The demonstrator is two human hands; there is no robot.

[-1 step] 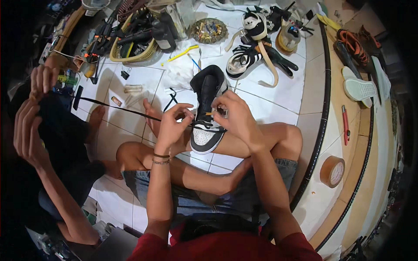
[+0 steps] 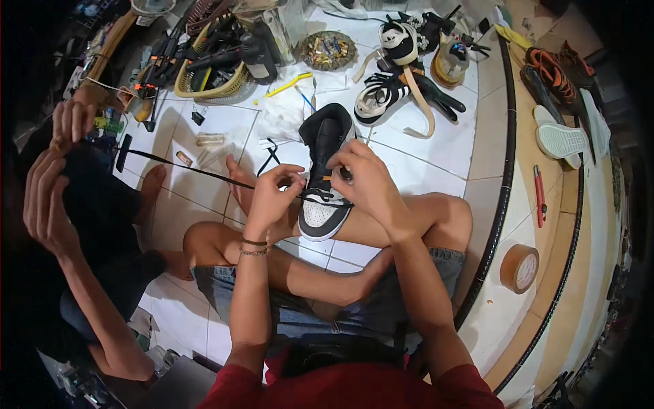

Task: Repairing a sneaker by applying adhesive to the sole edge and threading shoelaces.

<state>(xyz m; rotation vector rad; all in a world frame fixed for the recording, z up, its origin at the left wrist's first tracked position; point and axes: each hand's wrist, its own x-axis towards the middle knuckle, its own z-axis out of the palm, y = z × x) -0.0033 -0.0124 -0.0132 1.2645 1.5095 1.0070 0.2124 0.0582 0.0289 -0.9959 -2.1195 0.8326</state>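
A high-top sneaker point(image 2: 320, 221) in black, white and grey rests across my bare leg, its toe toward me. Its tongue is black, and black lace crosses the lower eyelets. My left hand point(image 2: 274, 194) is beside the shoe's left edge, fingertips pinched at a black shoelace point(image 2: 197, 170) that stretches left across the floor. On the other side my right hand point(image 2: 368, 184) is closed over the lacing, with a small orange-brown piece point(image 2: 326, 178) sticking out between its fingers. Whether lace is also in that hand is hidden.
Another person's hands point(image 2: 54, 163) are raised at the left. Beyond the shoe are a tool basket point(image 2: 214, 92), an ashtray point(image 2: 328, 51), and a black-and-white sandal-like shoe point(image 2: 373, 102). A tape roll point(image 2: 519, 268) and red cutter point(image 2: 539, 198) lie at right.
My right hand has shifted very slightly left over the shoe. Otherwise the hands, shoe and lace look the same.
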